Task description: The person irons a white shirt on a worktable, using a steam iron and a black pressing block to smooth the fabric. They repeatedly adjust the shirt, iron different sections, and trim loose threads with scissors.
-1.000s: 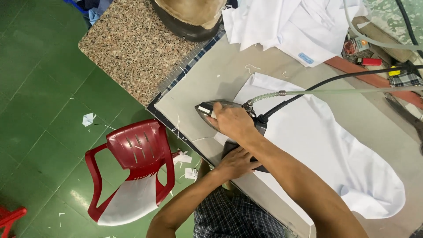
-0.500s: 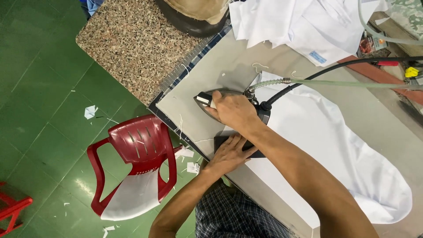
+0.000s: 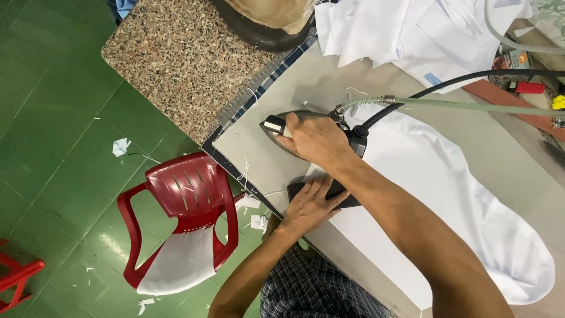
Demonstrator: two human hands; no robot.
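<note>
We look down from the person's head, close over the worktop (image 3: 282,159), and we see the green floor (image 3: 53,118) on our left.

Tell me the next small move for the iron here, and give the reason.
Probably slide the iron back toward the left hand. The right hand grips its handle with the nose out on bare grey pad, past the white fabric, while the left hand presses a dark flat template on the fabric's near edge, which looks ready for pressing.

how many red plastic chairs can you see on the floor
2. One red chair stands on the green floor beside the ironing table; part of another shows at the bottom-left edge. More may be out of view.
</note>
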